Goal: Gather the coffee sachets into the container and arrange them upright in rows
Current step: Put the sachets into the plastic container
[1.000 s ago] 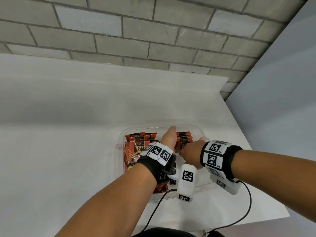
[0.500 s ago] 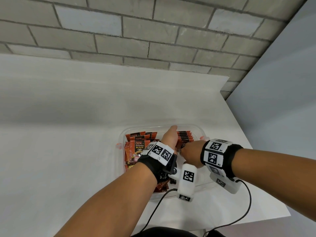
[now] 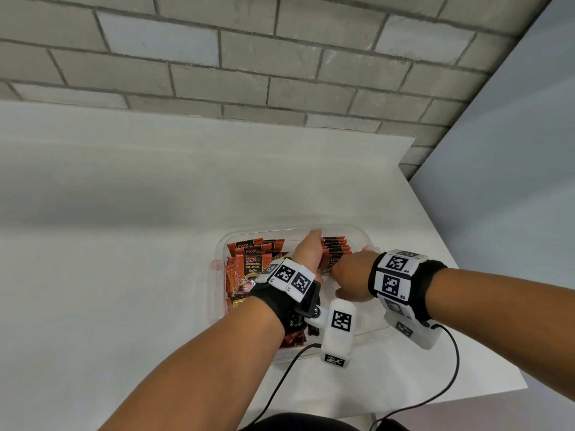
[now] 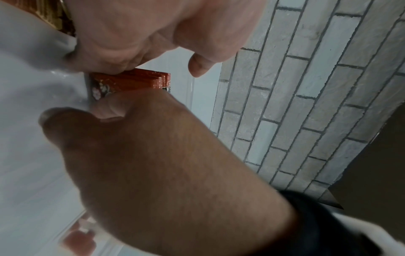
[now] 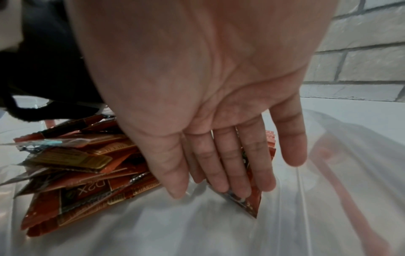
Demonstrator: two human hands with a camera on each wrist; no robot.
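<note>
Upright row: orange coffee sachets stand on edge at the container's far right.
Loose pile: more sachets lie flat in the left part.
Container: clear plastic, on the white desk.
Left hand: grip apart, fingers straight, flat against the row's left side.
Right hand: grip apart, straight fingers pressing the row's near face.

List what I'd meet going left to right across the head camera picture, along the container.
Bare white table → loose pile of orange coffee sachets → left hand → upright row of orange sachets → right hand → right rim of the clear plastic container.
</note>
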